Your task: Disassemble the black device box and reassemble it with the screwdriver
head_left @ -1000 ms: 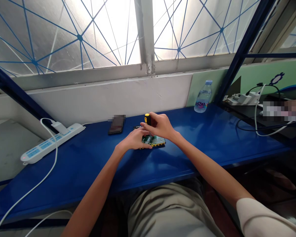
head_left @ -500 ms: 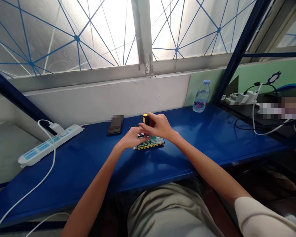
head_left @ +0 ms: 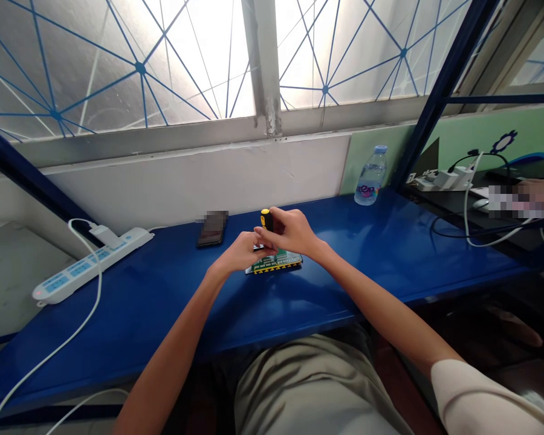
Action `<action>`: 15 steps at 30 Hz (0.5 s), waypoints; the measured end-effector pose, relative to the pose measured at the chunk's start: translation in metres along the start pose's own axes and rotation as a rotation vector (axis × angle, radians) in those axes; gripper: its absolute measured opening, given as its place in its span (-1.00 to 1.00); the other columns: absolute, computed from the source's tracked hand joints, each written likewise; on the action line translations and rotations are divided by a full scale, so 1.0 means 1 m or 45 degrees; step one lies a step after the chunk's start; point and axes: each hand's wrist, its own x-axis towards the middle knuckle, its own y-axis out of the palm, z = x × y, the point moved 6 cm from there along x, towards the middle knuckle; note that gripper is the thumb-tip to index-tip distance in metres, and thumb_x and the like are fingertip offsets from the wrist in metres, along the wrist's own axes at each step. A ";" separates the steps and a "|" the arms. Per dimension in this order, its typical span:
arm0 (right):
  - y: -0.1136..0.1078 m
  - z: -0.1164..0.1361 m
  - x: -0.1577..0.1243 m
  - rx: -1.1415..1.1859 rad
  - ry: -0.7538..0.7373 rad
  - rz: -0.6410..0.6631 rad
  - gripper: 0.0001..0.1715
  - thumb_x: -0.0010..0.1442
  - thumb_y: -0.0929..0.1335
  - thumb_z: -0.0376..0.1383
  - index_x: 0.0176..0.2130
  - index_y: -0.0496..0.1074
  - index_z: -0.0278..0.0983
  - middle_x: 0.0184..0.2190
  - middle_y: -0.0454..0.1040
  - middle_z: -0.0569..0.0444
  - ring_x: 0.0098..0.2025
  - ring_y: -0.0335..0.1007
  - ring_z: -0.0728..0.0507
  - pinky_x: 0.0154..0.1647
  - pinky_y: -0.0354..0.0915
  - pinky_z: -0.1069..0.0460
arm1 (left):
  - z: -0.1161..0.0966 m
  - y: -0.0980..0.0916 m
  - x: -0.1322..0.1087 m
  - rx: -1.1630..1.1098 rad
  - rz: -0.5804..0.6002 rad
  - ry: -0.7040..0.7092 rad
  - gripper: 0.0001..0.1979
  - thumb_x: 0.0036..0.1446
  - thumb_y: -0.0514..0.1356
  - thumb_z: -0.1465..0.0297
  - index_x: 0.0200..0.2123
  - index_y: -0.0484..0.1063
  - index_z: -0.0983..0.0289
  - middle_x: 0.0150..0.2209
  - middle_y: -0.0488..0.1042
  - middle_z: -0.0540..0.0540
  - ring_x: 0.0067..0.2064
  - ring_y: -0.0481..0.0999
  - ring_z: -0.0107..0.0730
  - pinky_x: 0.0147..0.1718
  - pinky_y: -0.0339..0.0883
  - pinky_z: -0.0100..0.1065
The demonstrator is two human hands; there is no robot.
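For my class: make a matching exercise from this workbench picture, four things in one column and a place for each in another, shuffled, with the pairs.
Things:
1. screwdriver
2. water bottle
3. power strip
4. phone

Places:
A. far left of the blue bench
B. by the green wall panel
C. in the right hand
D. flat, behind the left hand

Pairs: 1-C, 2-B, 3-A, 4-D

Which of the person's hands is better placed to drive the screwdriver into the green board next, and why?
Probably the right hand: it already grips the screwdriver upright above the circuit board. The left hand rests at the board's left edge, better placed for steadying it.
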 end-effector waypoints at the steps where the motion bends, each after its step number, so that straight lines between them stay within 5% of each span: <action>1: 0.000 0.000 0.000 -0.001 0.002 -0.001 -0.51 0.15 0.33 0.03 -0.49 0.04 -0.20 -0.65 0.21 0.22 -0.58 -0.04 0.04 -0.50 -0.06 0.06 | 0.000 0.000 0.000 0.016 -0.007 0.009 -0.74 0.12 0.24 0.24 -0.43 0.58 0.31 -0.40 0.61 0.05 -0.32 0.54 -0.29 -0.26 0.38 -0.38; 15: 0.004 0.001 0.000 0.023 -0.023 0.035 -0.52 0.14 0.32 0.02 -0.51 0.06 -0.21 -0.65 0.21 0.22 -0.58 -0.02 0.05 -0.49 -0.05 0.07 | -0.002 -0.001 0.000 0.067 -0.052 0.030 -0.82 0.09 0.26 0.32 -0.39 0.62 0.31 -0.36 0.64 0.09 -0.31 0.57 -0.27 -0.31 0.37 -0.39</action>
